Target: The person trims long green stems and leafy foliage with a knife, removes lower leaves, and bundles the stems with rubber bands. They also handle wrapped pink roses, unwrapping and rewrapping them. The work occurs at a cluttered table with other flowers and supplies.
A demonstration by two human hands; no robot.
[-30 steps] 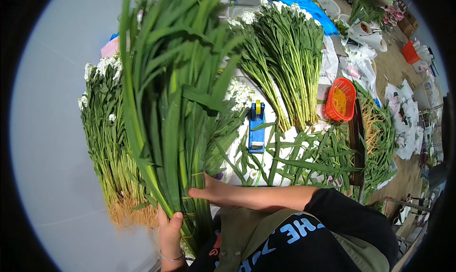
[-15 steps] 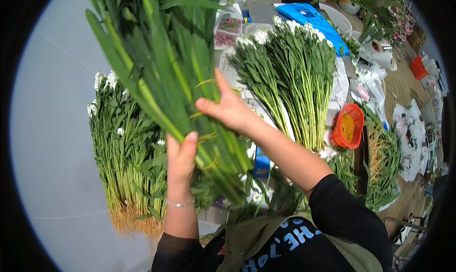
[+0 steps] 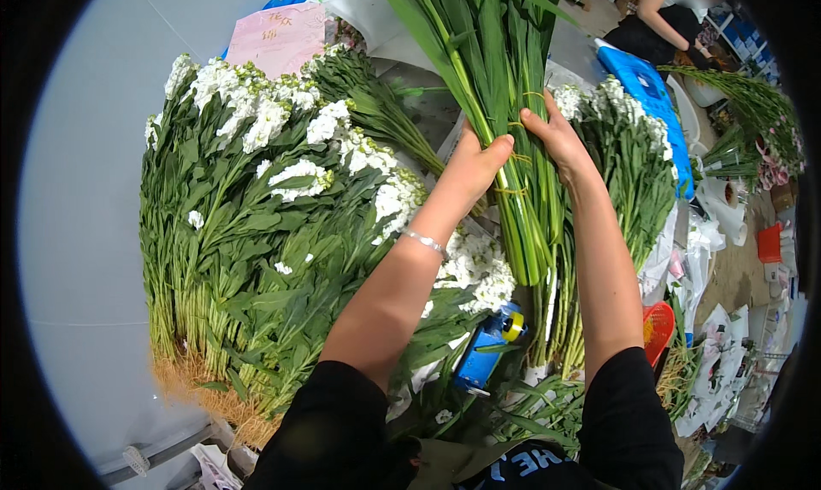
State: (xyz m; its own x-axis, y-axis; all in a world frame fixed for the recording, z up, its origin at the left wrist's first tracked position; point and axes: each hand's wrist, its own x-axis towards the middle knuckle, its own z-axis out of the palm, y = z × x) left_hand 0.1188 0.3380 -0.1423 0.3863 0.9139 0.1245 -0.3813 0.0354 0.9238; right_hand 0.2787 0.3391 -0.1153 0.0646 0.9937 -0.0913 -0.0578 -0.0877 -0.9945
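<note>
Both of my hands hold a bundle of long green stems with broad, strap-like leaves (image 3: 487, 71), bound with several thin yellow bands. My left hand (image 3: 473, 167) is closed on the bundle's left side, its thumb lying across the stems. Slightly higher, my right hand (image 3: 560, 139) grips the right side near a band. The cut ends point down towards me, and the leaf tips run out of view at the top. Behind and below the bundle lie white-flowered stems (image 3: 629, 169). No flower heads show on the held bundle.
Left of my arms spreads a big pile of white-flowered stems with roots (image 3: 231, 259). A blue tool with a yellow round part (image 3: 486, 349) lies between my forearms. At right are a red basket (image 3: 657, 329) and blue plastic packaging (image 3: 654, 105). A person (image 3: 667, 20) crouches far right.
The bundle has moved right in the view and now stands more upright, still in both hands. My view has shifted, showing more of the left flower pile and the other person.
</note>
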